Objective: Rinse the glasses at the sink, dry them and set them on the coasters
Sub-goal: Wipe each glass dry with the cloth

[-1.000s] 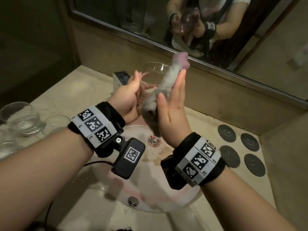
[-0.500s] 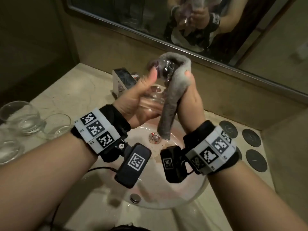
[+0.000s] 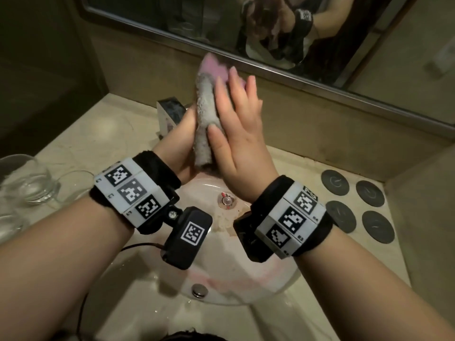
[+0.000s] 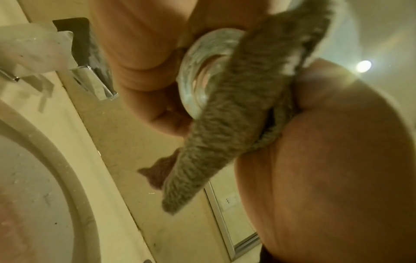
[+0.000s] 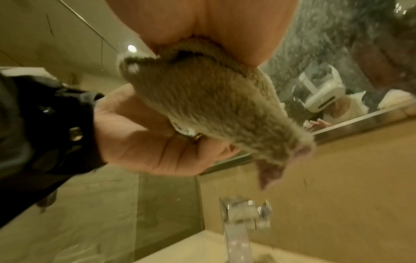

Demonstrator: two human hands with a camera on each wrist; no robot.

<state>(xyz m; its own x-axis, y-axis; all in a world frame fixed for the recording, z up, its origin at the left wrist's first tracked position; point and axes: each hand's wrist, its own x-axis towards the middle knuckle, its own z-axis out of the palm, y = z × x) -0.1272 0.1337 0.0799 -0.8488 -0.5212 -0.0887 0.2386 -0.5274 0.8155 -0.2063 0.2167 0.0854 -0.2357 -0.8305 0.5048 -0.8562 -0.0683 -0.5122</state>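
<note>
The glass (image 4: pixel 202 71) sits between the two palms above the sink (image 3: pixel 246 286), wrapped in a grey cloth (image 3: pixel 205 119) with a pink end that sticks up past the fingertips; from the head view the cloth hides the glass altogether, and only the left wrist view shows its thick round base against the left palm. The left hand (image 3: pixel 183 136) has its grip curled round the glass from the far side of the cloth. The right hand (image 3: pixel 236 134) lies flat on the near side, fingers straight and slightly spread, pressing the cloth against the glass. A loose tail of cloth hangs down below the grip toward the drain (image 3: pixel 227 200). Behind the grip stands the square chrome tap (image 3: pixel 171 114), and above it runs the mirror (image 3: pixel 221 28). Well off to the left of the grip, three more glasses (image 3: pixel 27 178) stand on the bench (image 3: pixel 98 134). To the right of the grip, four dark round coasters (image 3: pixel 354 203) lie on the bench in two pairs, nothing resting on them.
</note>
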